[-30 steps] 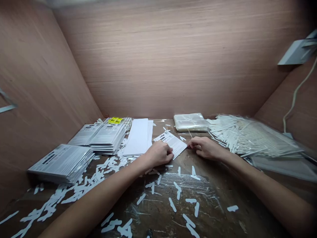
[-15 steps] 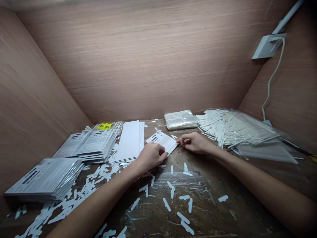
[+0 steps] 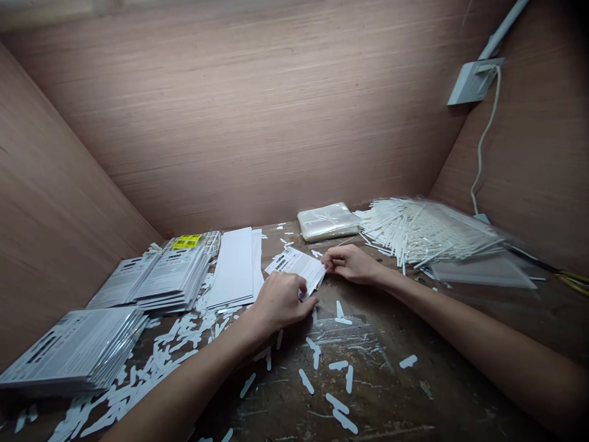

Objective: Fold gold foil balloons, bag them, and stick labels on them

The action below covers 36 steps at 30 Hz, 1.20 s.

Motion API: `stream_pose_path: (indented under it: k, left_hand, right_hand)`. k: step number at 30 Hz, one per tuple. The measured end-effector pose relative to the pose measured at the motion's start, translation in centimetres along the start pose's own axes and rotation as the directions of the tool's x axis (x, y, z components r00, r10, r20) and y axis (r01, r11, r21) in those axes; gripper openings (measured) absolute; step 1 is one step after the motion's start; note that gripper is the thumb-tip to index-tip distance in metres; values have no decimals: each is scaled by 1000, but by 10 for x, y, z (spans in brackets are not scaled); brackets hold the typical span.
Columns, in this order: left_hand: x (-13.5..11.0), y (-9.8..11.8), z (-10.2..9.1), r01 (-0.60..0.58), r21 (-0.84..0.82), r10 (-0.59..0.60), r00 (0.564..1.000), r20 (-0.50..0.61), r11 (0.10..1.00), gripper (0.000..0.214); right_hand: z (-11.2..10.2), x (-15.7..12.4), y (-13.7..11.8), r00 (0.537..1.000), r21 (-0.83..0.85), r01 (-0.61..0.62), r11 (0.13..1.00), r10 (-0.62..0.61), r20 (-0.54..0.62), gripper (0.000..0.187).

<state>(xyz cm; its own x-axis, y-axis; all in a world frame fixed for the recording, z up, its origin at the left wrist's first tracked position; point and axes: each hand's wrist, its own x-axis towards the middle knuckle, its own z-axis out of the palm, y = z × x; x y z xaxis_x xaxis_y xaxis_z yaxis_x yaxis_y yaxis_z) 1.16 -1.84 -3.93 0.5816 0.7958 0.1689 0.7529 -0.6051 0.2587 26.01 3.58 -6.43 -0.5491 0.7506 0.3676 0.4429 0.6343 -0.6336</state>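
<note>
Left hand (image 3: 278, 301): lying over the near-left edge of a flat white-and-grey printed card (image 3: 304, 265), fingers curling, thumb spreading away toward the near side. Cannot tell how firmly it is pressing.

Right hand (image 3: 352, 264): thumb and forefinger pinching together at the card's right corner; remaining fingers folding inward. A thin pale stick is showing just above the knuckles; cannot tell whether the hand is holding it.

Card is sitting between both hands, slanting, at mid-depth on a scuffed dark brown surface (image 3: 386, 387).

Small white notched paper offcuts (image 3: 306, 381) are lying scattered on the near side, thickening into a long drift (image 3: 151, 368) at left.

Left of the card, a pile of blank white rectangular cards (image 3: 234, 264) is lying flat. Farther left, stacks of grey-and-white printed packs (image 3: 168, 276) are standing, with a bright yellow label sheet (image 3: 186, 241) resting at their far end. Another stack of glossy-edged printed packs (image 3: 69, 350) is sitting at the near left.

Far side, beyond the card: a bundle of clear plastic sleeves (image 3: 329, 222). To its right, a loose heap of thin white sticks (image 3: 396, 227) is fanning out, partly under clear plastic.
</note>
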Motion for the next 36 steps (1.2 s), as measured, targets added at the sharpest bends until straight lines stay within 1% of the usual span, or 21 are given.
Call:
stream_pose_path:
  k: [2,5,9,13,15,17,18,20,23,25,27,29,30,31,33,35,36]
  left_hand:
    - [1,-2,3,-14,-6,15,1000,12,1000,25]
    - [3,-5,4,-44,-17,44,999,25,999,24]
    - [5,-9,1,-80,-33,82,995,53,996,22]
    - [8,-15,0,-89,-60,94,992,81,994,20]
    - [9,-20,1,-72,-77,79,994,81,994,17]
    - [10,-26,2,-40,-100,47,997,66,994,9]
    - [11,-29,2,-26,-114,33,998,58,993,6]
    - [12,-33,2,-23,-149,31,998,52,989,7]
    - [12,-33,0,-72,-198,87,994,67,977,18]
    - [12,-32,-1,-101,-223,120,990,77,970,23]
    - [9,-31,-2,-110,-242,133,988,83,964,24]
    - [6,-31,-4,-105,-252,128,989,77,962,26]
    - [5,-32,-6,-99,-252,119,991,64,963,29]
    - [4,-33,-9,-94,-249,108,993,42,964,30]
    - [2,-31,-18,-90,-239,86,996,-25,967,29]
    - [1,-24,-29,-104,-230,80,990,-112,968,28]
    - [0,-18,-34,-126,-231,90,983,-159,965,37]
  right_hand:
    - [0,-1,-2,1000,36,-25,999,25,2,7]
    - [0,0,-3,997,62,-77,995,77,2,2]
    - [4,2,0,982,92,-175,980,180,-52,6]
    - [14,4,2,948,165,-272,948,293,-121,11]
    - [18,4,2,925,215,-314,925,349,-151,12]
    - [21,4,2,894,278,-354,893,410,-179,15]
    - [22,5,2,876,316,-374,872,444,-187,16]
    - [26,6,2,838,407,-420,811,519,-169,18]
    - [33,10,3,773,543,-496,678,629,-80,16]
    - [37,11,2,732,613,-527,588,680,-24,21]
    - [38,11,-2,711,671,-530,519,703,18,22]
    - [34,9,-8,715,717,-512,472,698,51,17]
    - [30,9,-11,725,737,-496,458,686,61,18]
    - [26,9,-15,739,754,-477,451,671,66,24]
    - [19,9,-23,767,779,-438,449,638,64,33]
    - [16,9,-34,794,792,-404,458,606,54,35]
    - [17,9,-41,805,794,-392,465,591,52,35]
